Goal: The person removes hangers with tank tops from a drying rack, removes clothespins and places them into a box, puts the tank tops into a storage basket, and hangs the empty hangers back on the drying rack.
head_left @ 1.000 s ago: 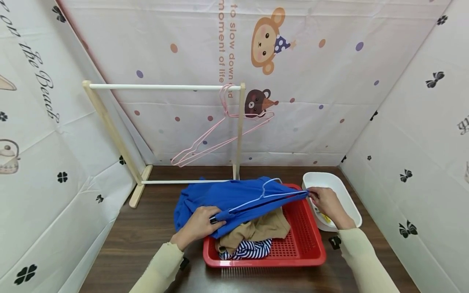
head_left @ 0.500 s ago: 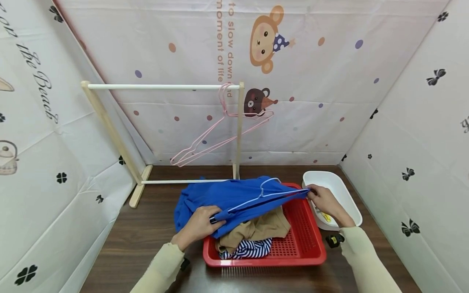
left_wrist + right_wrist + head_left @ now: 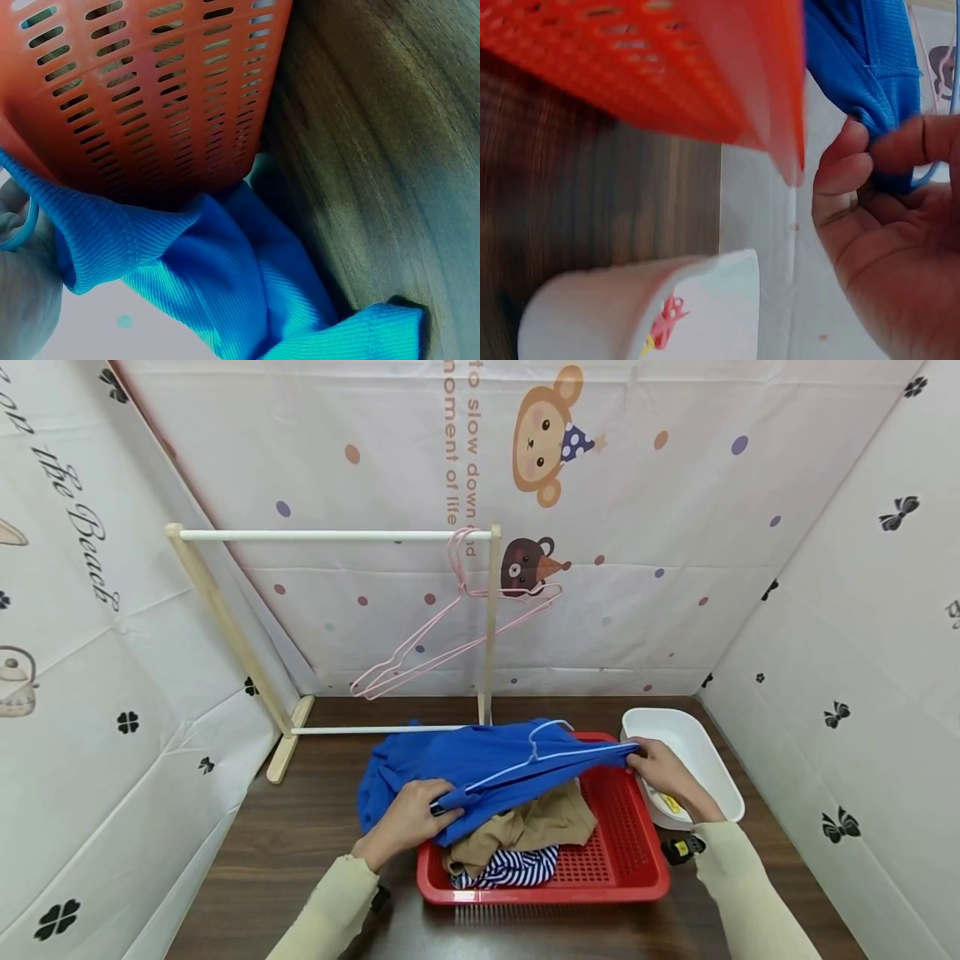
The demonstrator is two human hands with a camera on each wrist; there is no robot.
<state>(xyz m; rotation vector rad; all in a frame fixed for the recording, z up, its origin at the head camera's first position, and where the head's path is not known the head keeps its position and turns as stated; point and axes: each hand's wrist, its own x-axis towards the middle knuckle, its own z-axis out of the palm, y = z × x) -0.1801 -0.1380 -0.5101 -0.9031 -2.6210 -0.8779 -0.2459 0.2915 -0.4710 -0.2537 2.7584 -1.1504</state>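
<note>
A blue garment [image 3: 450, 760] lies across the back left of a red basket [image 3: 660, 885], bunching over its left side. Along the garment's open, ribbed edge runs a pale blue wire hanger [image 3: 534, 757], its hook lying toward the back. My left hand [image 3: 412, 817] grips the garment's edge at the hanger's left end; the left wrist view shows a blue loop [image 3: 30, 225] by the fingers. At the other end, my right hand [image 3: 663, 772] pinches the blue cloth around the hanger's tip, seen closer in the right wrist view. Most of the hanger's lower bar is hidden.
Tan cloth [image 3: 540, 827] and a striped navy-and-white cloth [image 3: 517, 867] lie in the basket. To the right stands a white tub [image 3: 712, 760] with small yellow and red items. A rack [image 3: 337, 536] behind carries pink hangers [image 3: 412, 647] at its right post.
My right fingers have shifted slightly at the hanger's right tip, which sits a little farther right and higher. My left hand keeps its hold in nearly the same place.
</note>
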